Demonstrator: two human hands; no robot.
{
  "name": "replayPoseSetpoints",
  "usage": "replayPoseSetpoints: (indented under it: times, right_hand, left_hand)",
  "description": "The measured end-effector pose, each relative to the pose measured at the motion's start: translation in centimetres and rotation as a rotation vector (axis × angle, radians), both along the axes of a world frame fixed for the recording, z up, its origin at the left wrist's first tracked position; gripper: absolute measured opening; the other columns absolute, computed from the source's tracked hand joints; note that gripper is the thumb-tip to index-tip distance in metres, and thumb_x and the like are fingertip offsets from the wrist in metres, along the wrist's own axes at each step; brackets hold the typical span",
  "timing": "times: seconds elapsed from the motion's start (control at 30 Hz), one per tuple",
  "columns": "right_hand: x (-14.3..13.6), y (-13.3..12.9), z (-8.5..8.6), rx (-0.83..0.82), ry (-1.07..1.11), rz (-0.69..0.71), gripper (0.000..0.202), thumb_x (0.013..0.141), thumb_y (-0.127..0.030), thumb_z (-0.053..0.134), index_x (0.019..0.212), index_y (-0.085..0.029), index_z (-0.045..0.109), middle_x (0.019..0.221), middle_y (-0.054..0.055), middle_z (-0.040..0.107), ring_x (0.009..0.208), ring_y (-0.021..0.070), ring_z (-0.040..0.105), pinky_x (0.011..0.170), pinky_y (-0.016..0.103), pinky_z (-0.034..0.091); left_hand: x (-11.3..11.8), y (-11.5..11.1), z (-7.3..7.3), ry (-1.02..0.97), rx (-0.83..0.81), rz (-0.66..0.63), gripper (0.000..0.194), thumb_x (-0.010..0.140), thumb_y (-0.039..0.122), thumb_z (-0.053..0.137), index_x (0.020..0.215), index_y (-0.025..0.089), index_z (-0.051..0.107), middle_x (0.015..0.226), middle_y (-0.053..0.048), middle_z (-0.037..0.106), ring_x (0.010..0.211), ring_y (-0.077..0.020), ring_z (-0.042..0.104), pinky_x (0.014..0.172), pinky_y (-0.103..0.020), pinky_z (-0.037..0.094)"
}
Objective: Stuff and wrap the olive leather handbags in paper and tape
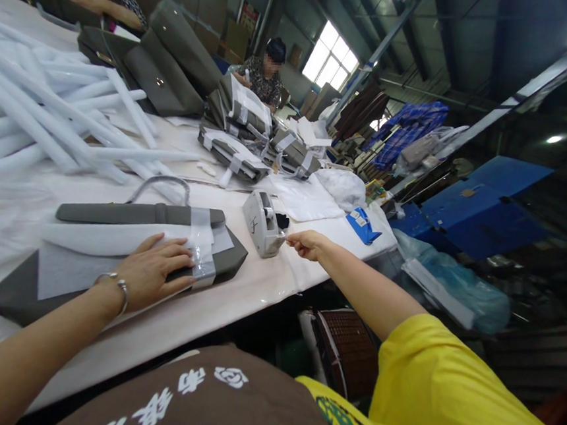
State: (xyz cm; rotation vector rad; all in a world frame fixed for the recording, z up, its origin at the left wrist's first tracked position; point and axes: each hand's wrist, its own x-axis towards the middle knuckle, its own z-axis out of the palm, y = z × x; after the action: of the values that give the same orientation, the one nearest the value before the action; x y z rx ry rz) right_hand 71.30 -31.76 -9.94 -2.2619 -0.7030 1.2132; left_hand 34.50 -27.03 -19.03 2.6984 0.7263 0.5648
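A dark grey-green handbag (pixel 232 261) lies on the table before me, partly covered with white paper (pixel 74 270). Clear tape (pixel 203 248) runs over its right part, and its handle (pixel 160 182) is wrapped in pale material. My left hand (pixel 157 267) rests on the paper with fingers spread, close to the tape strip. Off the bag's right end stands a white tape dispenser (pixel 262 227). At the dispenser's front edge my right hand (pixel 308 244) pinches the end of the tape, which is thin and hard to see.
White paper tubes (pixel 58 113) pile up at the left. Behind them lie grey bags (pixel 172 64), and several wrapped bags (pixel 234 152) sit farther back. A blue packet (pixel 362 226) is near the table's right end. Two people work across the table, one (pixel 263 75) at the far end.
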Motion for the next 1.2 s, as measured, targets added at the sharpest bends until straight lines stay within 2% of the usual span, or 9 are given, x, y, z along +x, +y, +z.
replayPoseSetpoints:
  times: [0.13,0.3,0.4,0.5,0.63,0.73,0.87,1.03,1.2]
  right_hand:
    - [-0.4,-1.0,-0.9,0.016,-0.009,-0.023,0.012,0.076,-0.019,0.061,0.068,-0.014,0.054,0.061,0.0,0.058,0.037,0.0013,0.034,0.034,0.014,0.022]
    - [-0.9,-1.4,-1.7,0.115,-0.109,-0.017,0.01,0.07,-0.017,0.064,0.066,-0.014,0.055,0.057,-0.002,0.056,0.039,0.0027,0.034,0.036,0.017,0.02]
    - [-1.7,-2.5,-2.3,0.139,-0.14,0.013,0.012,0.065,-0.012,0.065,0.061,-0.014,0.054,0.053,-0.003,0.053,0.041,0.0036,0.035,0.038,0.018,0.02]
    - [-3.8,-4.4,-2.7,0.114,-0.068,0.096,0.011,0.063,-0.015,0.066,0.061,-0.014,0.055,0.054,-0.002,0.055,0.041,0.0042,0.035,0.038,0.018,0.02]
    - [-8.9,-6.0,-2.2,0.175,0.165,0.273,0.019,0.063,-0.024,0.07,0.078,-0.017,0.061,0.063,-0.003,0.058,0.046,0.0044,0.043,0.042,0.017,0.026]
    - [-13.1,-5.2,-1.7,0.342,0.407,0.427,0.026,0.062,-0.026,0.073,0.083,-0.018,0.06,0.064,-0.005,0.056,0.047,0.0039,0.044,0.044,0.016,0.029]
    - [-16.5,-2.7,-2.7,0.427,0.469,0.448,0.024,0.062,-0.023,0.072,0.081,-0.018,0.059,0.064,-0.005,0.056,0.048,0.0043,0.045,0.046,0.017,0.032]
    - [-17.5,-1.3,-4.6,0.369,0.394,0.376,0.019,0.061,-0.019,0.07,0.076,-0.017,0.058,0.058,-0.007,0.054,0.043,0.0032,0.041,0.042,0.016,0.029]
    - [-17.6,-1.8,-4.5,0.294,0.392,0.316,0.019,0.06,-0.018,0.07,0.076,-0.017,0.059,0.054,-0.007,0.053,0.04,0.0033,0.038,0.037,0.016,0.02]
  left_hand:
    - [0.0,-0.1,0.1,-0.004,-0.001,-0.003,0.037,0.079,0.057,0.049,0.097,0.03,0.066,0.112,-0.003,0.065,0.125,-0.0297,0.042,0.109,-0.053,0.015]
    - [0.1,0.0,0.1,0.004,0.002,-0.004,0.037,0.08,0.058,0.049,0.097,0.03,0.066,0.112,-0.004,0.065,0.124,-0.0296,0.043,0.11,-0.053,0.014]
    - [0.0,-0.1,0.1,-0.001,0.004,0.007,0.038,0.08,0.058,0.048,0.097,0.029,0.067,0.112,-0.004,0.065,0.124,-0.0289,0.043,0.11,-0.052,0.014]
    - [0.0,-0.3,0.3,0.004,-0.007,0.009,0.036,0.081,0.057,0.047,0.097,0.03,0.066,0.112,-0.003,0.065,0.125,-0.0269,0.043,0.111,-0.049,0.013]
    - [0.0,-0.7,0.5,0.0,-0.021,0.023,0.035,0.081,0.056,0.047,0.095,0.029,0.066,0.112,-0.002,0.064,0.125,-0.0253,0.042,0.111,-0.048,0.012]
    - [0.1,-0.8,0.5,0.0,-0.023,0.05,0.037,0.08,0.056,0.048,0.094,0.027,0.067,0.113,-0.004,0.064,0.125,-0.0262,0.042,0.11,-0.049,0.012]
    - [-0.1,-0.8,0.5,0.032,-0.02,0.022,0.038,0.081,0.056,0.045,0.098,0.028,0.065,0.114,-0.004,0.063,0.126,-0.0255,0.041,0.109,-0.05,0.013]
    - [-0.3,-0.9,0.3,0.039,0.008,0.029,0.039,0.083,0.056,0.042,0.1,0.028,0.064,0.115,-0.004,0.062,0.127,-0.0238,0.039,0.109,-0.049,0.012]
    - [-0.3,-0.9,0.2,0.028,-0.009,0.023,0.04,0.083,0.057,0.041,0.099,0.028,0.064,0.112,-0.003,0.062,0.127,-0.0239,0.039,0.109,-0.048,0.012]
